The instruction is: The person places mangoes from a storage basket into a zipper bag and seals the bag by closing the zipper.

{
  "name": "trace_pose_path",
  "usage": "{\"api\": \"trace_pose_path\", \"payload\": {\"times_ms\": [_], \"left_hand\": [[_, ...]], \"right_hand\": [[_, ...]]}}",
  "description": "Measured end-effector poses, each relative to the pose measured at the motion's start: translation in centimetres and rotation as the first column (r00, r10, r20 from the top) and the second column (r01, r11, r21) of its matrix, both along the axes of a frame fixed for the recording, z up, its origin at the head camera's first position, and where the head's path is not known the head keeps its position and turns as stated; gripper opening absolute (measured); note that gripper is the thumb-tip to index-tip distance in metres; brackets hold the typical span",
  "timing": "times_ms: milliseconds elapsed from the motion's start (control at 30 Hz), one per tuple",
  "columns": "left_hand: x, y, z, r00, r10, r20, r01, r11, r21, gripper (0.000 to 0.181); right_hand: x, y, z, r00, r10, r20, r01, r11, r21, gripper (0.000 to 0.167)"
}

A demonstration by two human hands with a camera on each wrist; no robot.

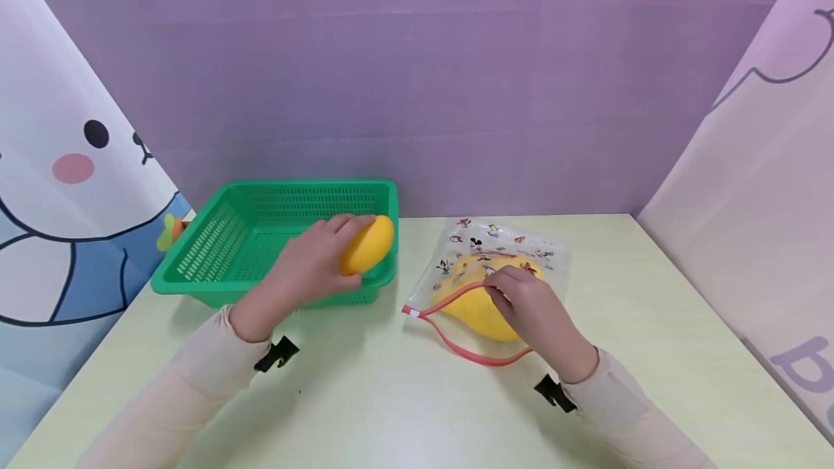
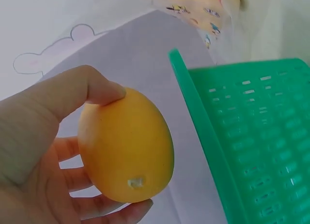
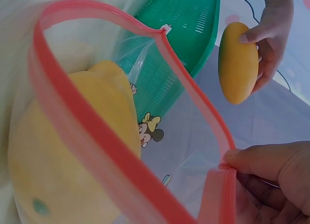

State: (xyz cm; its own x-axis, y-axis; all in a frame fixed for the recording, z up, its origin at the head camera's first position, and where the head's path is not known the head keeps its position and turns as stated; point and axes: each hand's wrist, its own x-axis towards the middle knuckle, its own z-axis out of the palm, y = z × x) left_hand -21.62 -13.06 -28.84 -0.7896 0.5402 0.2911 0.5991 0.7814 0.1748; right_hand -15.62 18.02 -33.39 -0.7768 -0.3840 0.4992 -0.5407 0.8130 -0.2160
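Note:
My left hand (image 1: 309, 258) grips a yellow mango (image 1: 370, 244) over the right side of the green basket (image 1: 218, 237). In the left wrist view the thumb lies on top of the mango (image 2: 128, 146) and the fingers curl beneath. My right hand (image 1: 539, 317) pinches the red zip edge of a clear bag (image 1: 426, 277) printed with cartoon figures. The bag's mouth gapes, as the right wrist view shows. Inside the bag lies a large yellow fruit-shaped thing (image 3: 72, 151) with a small green spot; its exact kind is unclear.
The basket has slotted walls and stands at the back left of the pale table (image 1: 404, 411). A purple backdrop (image 1: 456, 93) rises behind the table. Beside the basket's left rim shows a small orange and green shape (image 1: 171, 231).

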Motion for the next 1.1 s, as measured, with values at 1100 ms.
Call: {"api": "trace_pose_path", "payload": {"times_ms": [1100], "left_hand": [[4.1,3.5,-0.8,0.982,-0.168,-0.080,0.168,0.986,-0.007,0.071]], "right_hand": [[-0.1,0.1,-0.3,1.000,0.018,-0.018,-0.018,1.000,0.002,0.023]]}}
